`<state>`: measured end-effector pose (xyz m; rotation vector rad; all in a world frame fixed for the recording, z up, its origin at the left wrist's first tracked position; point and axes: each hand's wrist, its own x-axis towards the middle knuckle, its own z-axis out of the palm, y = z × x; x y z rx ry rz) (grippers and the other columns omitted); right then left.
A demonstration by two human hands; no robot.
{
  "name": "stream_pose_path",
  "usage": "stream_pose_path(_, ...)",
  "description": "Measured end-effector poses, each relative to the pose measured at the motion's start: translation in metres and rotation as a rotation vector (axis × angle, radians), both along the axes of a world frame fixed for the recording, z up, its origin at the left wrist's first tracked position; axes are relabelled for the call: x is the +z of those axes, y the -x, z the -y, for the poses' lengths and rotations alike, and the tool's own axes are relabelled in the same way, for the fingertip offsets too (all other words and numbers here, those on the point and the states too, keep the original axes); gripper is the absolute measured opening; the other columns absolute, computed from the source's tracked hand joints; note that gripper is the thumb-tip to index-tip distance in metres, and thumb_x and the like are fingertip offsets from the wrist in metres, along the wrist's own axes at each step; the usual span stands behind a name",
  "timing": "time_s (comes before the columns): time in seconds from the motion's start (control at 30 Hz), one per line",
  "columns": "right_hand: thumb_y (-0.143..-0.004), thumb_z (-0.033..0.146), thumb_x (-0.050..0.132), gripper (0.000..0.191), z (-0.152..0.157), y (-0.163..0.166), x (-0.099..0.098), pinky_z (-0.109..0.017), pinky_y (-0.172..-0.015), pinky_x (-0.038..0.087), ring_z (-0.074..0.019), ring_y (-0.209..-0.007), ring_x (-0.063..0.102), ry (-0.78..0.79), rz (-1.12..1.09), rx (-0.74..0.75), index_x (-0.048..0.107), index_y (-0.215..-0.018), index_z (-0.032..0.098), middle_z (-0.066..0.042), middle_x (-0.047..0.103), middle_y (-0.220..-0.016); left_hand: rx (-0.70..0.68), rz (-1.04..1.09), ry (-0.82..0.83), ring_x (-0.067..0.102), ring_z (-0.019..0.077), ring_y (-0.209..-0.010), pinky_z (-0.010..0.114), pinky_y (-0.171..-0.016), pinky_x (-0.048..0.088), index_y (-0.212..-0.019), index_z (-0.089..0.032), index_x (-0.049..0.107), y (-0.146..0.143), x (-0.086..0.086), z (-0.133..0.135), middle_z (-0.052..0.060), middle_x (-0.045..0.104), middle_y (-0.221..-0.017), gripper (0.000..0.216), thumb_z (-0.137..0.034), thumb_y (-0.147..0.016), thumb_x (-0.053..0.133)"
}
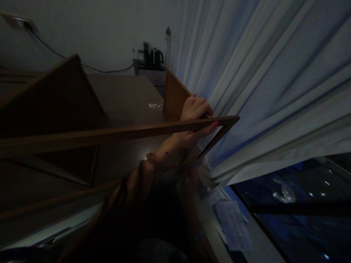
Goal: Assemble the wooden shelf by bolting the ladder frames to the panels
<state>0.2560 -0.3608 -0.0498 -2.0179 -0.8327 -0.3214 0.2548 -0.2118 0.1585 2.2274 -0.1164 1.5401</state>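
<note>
The scene is dim and the view is tilted. My left hand (196, 114) grips a brown wooden frame (115, 135) near its right corner, with fingers over the top rail and thumb under it. The nails are pink, and a bracelet (150, 157) sits at the wrist. The frame's long rail runs across the picture from the left edge to the corner beside a white curtain (268, 95). My right hand is not visible.
A dark table top (128, 98) lies behind the frame. A small cabinet with a kettle (156, 57) stands against the far wall, and a cable runs along that wall. Papers (233, 224) lie on the window sill, beside dark window glass at the lower right.
</note>
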Motion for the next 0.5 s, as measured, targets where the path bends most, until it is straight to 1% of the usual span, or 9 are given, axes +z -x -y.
stream_pose_path(0.07,-0.097,0.038,0.032,0.033,0.004,0.0,-0.001,-0.029,-0.07,0.039,-0.0183,-0.081,0.055,0.0,-0.01,0.018,0.058,-0.091,0.018,-0.007,0.061,-0.087,0.001,0.002,-0.003,0.051,0.0193,-0.09,0.047,-0.101,0.037,-0.08,-0.022,0.05,0.001,0.001,0.001,0.002,0.053,-0.08,0.049,-0.065,-0.088,0.027)
stream_pose_path(0.13,-0.097,0.039,0.035,0.033,0.009,-0.003,-0.001,-0.03,-0.071,0.039,-0.0188,-0.08,0.055,0.004,-0.015,0.028,0.059,-0.093,0.018,-0.007,0.062,-0.087,0.003,0.014,-0.001,0.051,0.0186,-0.089,0.046,-0.1,0.038,-0.079,-0.022,0.049,0.002,0.002,0.002,0.002,0.053,-0.08,0.05,-0.065,-0.088,0.027)
stream_pose_path(0.2,-0.095,0.042,0.04,0.032,0.014,-0.008,0.002,-0.03,-0.073,0.038,-0.0189,-0.079,0.056,0.047,0.023,0.035,0.06,-0.096,0.017,-0.007,0.064,-0.087,0.003,0.026,0.001,0.051,0.0183,-0.088,0.046,-0.1,0.038,-0.078,-0.022,0.048,0.002,0.002,0.003,0.001,0.052,-0.08,0.05,-0.065,-0.088,0.027)
stream_pose_path(0.3,-0.094,0.043,0.044,0.03,0.016,-0.015,0.013,-0.032,-0.076,0.034,-0.0199,-0.08,0.055,0.23,0.204,0.028,0.062,-0.092,0.018,-0.006,0.066,-0.084,0.006,0.014,-0.013,0.051,0.0189,-0.089,0.046,-0.1,0.038,-0.08,-0.022,0.048,0.002,0.002,0.002,0.002,0.052,-0.081,0.049,-0.065,-0.088,0.026)
stream_pose_path(0.4,-0.095,0.036,0.047,0.024,0.016,-0.022,0.025,-0.034,-0.078,0.027,-0.0202,-0.081,0.053,0.419,0.398,0.029,0.063,-0.084,0.022,-0.004,0.066,-0.076,0.003,-0.017,-0.023,0.052,0.0201,-0.092,0.047,-0.099,0.038,-0.081,-0.022,0.049,0.003,0.002,0.001,0.002,0.054,-0.084,0.049,-0.064,-0.089,0.026)
stream_pose_path(0.5,-0.095,0.032,0.047,0.027,0.015,-0.027,0.032,-0.035,-0.077,0.024,-0.0189,-0.079,0.052,0.472,0.536,0.083,0.062,-0.074,0.022,-0.002,0.065,-0.068,-0.027,-0.013,-0.012,0.052,0.0207,-0.093,0.048,-0.1,0.036,-0.083,-0.022,0.051,0.005,0.003,0.001,0.003,0.056,-0.085,0.046,-0.062,-0.089,0.03)
